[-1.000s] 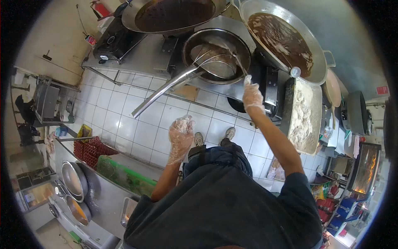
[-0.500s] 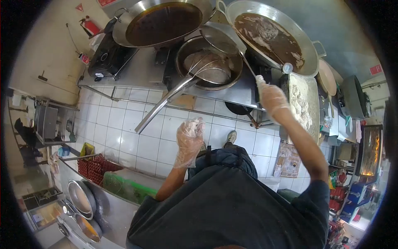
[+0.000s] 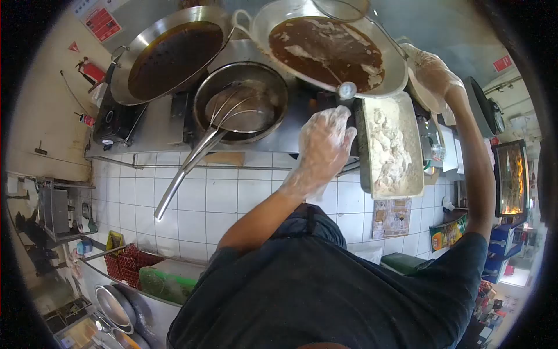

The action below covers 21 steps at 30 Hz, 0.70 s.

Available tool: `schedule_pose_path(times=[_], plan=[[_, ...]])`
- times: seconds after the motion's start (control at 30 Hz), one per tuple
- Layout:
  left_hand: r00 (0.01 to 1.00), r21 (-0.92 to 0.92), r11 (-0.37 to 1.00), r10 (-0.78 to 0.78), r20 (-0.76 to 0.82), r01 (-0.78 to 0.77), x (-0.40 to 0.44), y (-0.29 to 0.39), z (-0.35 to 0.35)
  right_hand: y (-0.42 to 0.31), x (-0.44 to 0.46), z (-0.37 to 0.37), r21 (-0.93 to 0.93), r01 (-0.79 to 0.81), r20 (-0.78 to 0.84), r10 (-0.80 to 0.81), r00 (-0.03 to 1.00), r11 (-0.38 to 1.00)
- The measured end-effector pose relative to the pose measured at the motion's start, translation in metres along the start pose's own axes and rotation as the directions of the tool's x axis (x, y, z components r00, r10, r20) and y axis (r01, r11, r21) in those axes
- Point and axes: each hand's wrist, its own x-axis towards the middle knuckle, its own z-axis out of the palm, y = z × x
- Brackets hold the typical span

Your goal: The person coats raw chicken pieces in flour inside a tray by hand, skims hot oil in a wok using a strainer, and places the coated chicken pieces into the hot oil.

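My right hand (image 3: 431, 72), in a clear plastic glove, grips the handle of a round skimmer (image 3: 381, 28). The skimmer's head is up over the far side of the right wok (image 3: 401, 81), partly cut off by the frame's top. That wok holds brown oil with pale foam. A dial thermometer (image 3: 347, 90) sits at its near rim. My left hand (image 3: 325, 142), also gloved, is in front of this wok, left of a metal tray (image 3: 365, 174) of flour-coated pieces (image 3: 386, 145). Its thumb stands apart from the fingers, and nothing shows in it.
A second wok (image 3: 125, 87) of dark oil stands at the left. Between the woks sits a dark pan (image 3: 279, 96) with a long-handled wire tool (image 3: 186, 171) across it. Behind me, a steel counter (image 3: 154, 311) bears metal bowls (image 3: 116, 305) and a red basket (image 3: 125, 264).
My right hand has carried the skimmer from above the pan up to the right wok's far side. My left hand has moved up and right, towards the flour tray. The view has shifted right.
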Motion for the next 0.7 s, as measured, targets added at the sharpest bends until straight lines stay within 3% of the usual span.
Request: schedule_pose_path(times=[0.07,0.1,0.17,0.2,0.23,0.3,0.33,0.4,0.47,0.53,0.6,0.67,0.7], plan=[[0.997,0.091,0.994,-0.065,0.032,0.062,0.026,0.001,0.034,0.035,0.006,0.020,0.165,-0.264,0.193,0.232,0.953,0.950],[0.999,0.164,0.986,-0.030,0.043,0.023,0.039,-0.007,0.052,0.054,0.012,0.035,0.255,-0.388,0.268,0.321,0.909,0.886],[0.997,0.306,0.951,0.030,0.072,-0.050,0.054,-0.031,0.091,0.122,0.016,0.129,-0.056,-0.150,0.360,0.160,0.919,0.987],[0.996,0.308,0.948,0.065,0.062,-0.081,0.059,-0.042,0.104,0.140,0.019,0.148,-0.075,-0.143,0.392,0.162,0.906,0.987],[0.982,0.358,0.934,-0.057,0.180,-0.011,0.063,-0.055,0.120,0.157,0.021,0.168,-0.094,-0.136,0.424,0.163,0.891,0.986],[0.993,0.373,0.920,0.101,0.063,-0.117,0.072,-0.051,0.118,0.162,0.017,0.170,0.127,-0.379,0.460,0.284,0.841,0.917],[0.988,0.377,0.915,0.150,0.017,-0.146,0.077,-0.052,0.121,0.142,0.014,0.138,0.112,-0.450,0.488,0.345,0.802,0.886],[0.971,0.387,0.904,0.229,-0.072,-0.185,0.078,-0.055,0.125,0.154,0.025,0.160,0.229,-0.490,0.611,0.268,0.745,0.841],[0.987,0.395,0.909,0.158,-0.043,-0.128,0.080,-0.055,0.126,0.154,0.033,0.161,0.311,-0.481,0.695,0.149,0.704,0.820],[0.993,0.389,0.914,0.112,0.030,-0.115,0.079,-0.057,0.125,0.156,0.051,0.178,0.353,-0.523,0.821,0.010,0.570,0.776],[0.990,0.362,0.922,0.144,-0.004,-0.133,0.074,-0.059,0.126,0.134,0.051,0.136,0.364,-0.802,0.901,0.038,0.431,0.474],[0.985,0.324,0.935,0.167,-0.046,-0.144,0.070,-0.064,0.127,0.118,0.049,0.117,0.486,-0.840,0.871,-0.047,0.490,0.241],[0.983,0.296,0.944,0.171,-0.068,-0.144,0.066,-0.069,0.128,0.110,0.046,0.120,0.644,-0.721,0.756,-0.068,0.651,0.255]])
